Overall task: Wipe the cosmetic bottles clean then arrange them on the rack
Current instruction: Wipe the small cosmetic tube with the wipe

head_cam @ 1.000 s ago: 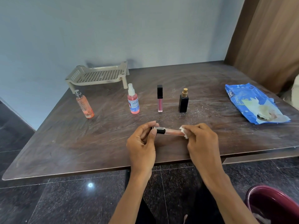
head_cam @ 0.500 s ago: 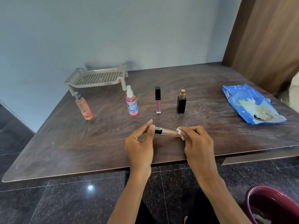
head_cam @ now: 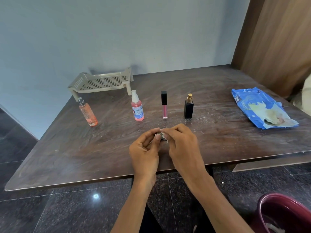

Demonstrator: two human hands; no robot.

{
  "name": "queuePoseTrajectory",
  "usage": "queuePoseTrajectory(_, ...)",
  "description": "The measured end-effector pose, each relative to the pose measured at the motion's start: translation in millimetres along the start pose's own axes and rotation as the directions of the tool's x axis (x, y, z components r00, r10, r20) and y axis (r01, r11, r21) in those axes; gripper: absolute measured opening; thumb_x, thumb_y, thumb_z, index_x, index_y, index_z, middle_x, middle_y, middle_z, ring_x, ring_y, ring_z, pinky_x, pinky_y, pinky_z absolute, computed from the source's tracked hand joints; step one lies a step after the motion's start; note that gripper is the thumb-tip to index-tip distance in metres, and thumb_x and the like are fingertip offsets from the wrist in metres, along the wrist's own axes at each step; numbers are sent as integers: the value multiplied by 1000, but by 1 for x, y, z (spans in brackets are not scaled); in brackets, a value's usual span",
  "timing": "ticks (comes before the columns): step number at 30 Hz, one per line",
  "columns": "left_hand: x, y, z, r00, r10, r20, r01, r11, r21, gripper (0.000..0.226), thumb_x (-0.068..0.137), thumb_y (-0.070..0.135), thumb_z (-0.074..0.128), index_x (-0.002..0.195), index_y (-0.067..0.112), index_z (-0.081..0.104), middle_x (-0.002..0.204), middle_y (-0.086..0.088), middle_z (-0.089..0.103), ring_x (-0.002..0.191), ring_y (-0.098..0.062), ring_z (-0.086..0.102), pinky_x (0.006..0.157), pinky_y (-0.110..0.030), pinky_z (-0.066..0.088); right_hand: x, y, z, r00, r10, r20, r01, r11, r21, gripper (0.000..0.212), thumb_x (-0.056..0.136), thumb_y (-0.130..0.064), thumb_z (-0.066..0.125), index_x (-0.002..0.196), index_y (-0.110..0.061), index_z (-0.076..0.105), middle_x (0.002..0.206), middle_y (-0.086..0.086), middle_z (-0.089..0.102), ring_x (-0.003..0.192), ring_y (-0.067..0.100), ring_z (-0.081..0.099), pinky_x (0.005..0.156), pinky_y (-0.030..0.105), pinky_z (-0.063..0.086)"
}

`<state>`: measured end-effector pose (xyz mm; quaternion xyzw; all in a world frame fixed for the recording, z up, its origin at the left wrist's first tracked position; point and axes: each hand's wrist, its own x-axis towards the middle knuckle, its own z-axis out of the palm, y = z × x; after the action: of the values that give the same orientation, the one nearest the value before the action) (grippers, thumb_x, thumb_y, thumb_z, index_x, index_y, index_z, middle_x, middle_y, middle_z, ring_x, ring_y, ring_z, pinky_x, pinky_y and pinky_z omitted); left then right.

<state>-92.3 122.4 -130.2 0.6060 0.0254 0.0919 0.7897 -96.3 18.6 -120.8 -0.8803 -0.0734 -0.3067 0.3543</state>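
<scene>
Above the table's near edge, my left hand [head_cam: 145,148] pinches the black cap of a small lip gloss tube [head_cam: 161,136]. My right hand [head_cam: 180,145] grips a white wipe [head_cam: 163,134] pressed on the tube by the cap, hiding its pink body. Farther back stand an orange pump bottle [head_cam: 87,112], a pink spray bottle [head_cam: 137,108], a pink lip gloss with a black cap [head_cam: 164,105] and a black perfume bottle with a gold top [head_cam: 188,106]. The beige perforated rack [head_cam: 101,82] sits at the back left with nothing on it.
A blue wet-wipe pack [head_cam: 259,107] lies open on the table's right side. The brown table [head_cam: 67,148] meets a wooden panel [head_cam: 277,39] at the right. A maroon bin [head_cam: 284,214] stands on the dark tiled floor at the lower right.
My right hand with the wipe has slid left along the tube, from its far end up to the cap. The two hands are now close together and the pink body is covered.
</scene>
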Motion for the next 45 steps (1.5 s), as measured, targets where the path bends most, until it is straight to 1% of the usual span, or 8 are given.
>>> queuePoseTrajectory(10, -3, 1, 3, 1000, 8, -2, -8, 1000, -8, 22, 93, -6, 62, 97, 11, 75, 96, -4, 79, 93, -15, 73, 94, -39, 55, -15, 25, -25, 979, 187, -77, -191, 980, -52, 16, 92, -8, 63, 102, -12, 75, 84, 0, 59, 72, 18, 58, 64, 38, 52)
queuePoseTrajectory(19, -2, -2, -2, 999, 49, 17, -50, 997, 50, 16, 94, -2, 64, 100, 9, 74, 96, -8, 79, 96, -26, 75, 92, -42, 57, 3, -6, 3, 998, 49, 49, -45, 995, -89, 25, 82, 5, 68, 102, -10, 74, 83, 8, 59, 75, 24, 57, 59, 31, 48)
queuePoseTrajectory(23, -2, -2, 0, 999, 43, 2, -43, 998, 35, 18, 93, -4, 64, 99, 10, 74, 94, -4, 79, 91, -17, 74, 91, -38, 57, -5, 6, -5, 997, 78, -8, -78, 996, -43, 17, 89, -4, 66, 103, -12, 74, 84, 5, 60, 74, 23, 58, 60, 39, 52)
queuePoseTrajectory(27, -3, -2, 3, 999, 42, -1, -42, 999, 15, 20, 95, -5, 61, 100, 9, 74, 97, -6, 78, 96, -16, 73, 96, -40, 55, -16, 23, -24, 980, 193, -49, -197, 976, -94, 17, 92, -8, 63, 104, -13, 75, 83, -1, 57, 71, 15, 56, 60, 29, 49)
queuePoseTrajectory(31, -3, -1, 2, 998, 65, 19, -65, 997, 47, 24, 96, -5, 59, 98, 13, 75, 98, -5, 77, 98, -18, 72, 98, -42, 54, -17, 30, -29, 966, 249, -65, -256, 956, -143, 14, 91, -3, 62, 91, -8, 75, 80, 2, 56, 68, 20, 56, 59, 41, 52)
queuePoseTrajectory(37, -3, 0, -1, 992, 112, 62, -119, 984, 133, 18, 95, -2, 63, 100, 12, 74, 98, -1, 78, 98, -17, 74, 92, -35, 57, -2, -1, -2, 998, 61, 10, -59, 991, -116, 20, 83, 4, 68, 98, -8, 74, 82, 6, 58, 73, 21, 55, 57, 33, 49)
queuePoseTrajectory(40, -2, -1, -2, 993, 111, 42, -116, 985, 128, 20, 94, -2, 63, 99, 14, 74, 96, 1, 78, 96, -14, 74, 90, -29, 58, 3, -2, 9, 999, 44, 31, -40, 993, -112, 20, 82, 4, 67, 96, -9, 74, 81, 5, 56, 76, 21, 54, 58, 32, 47)
queuePoseTrajectory(45, -2, -5, -1, 992, 128, 24, -130, 981, 141, 23, 93, -5, 64, 99, 15, 75, 97, -1, 78, 97, -16, 74, 90, -34, 56, -7, 10, -4, 998, 54, -21, -54, 998, -24, 16, 91, -7, 65, 103, -10, 74, 86, 6, 60, 74, 22, 59, 60, 39, 52)
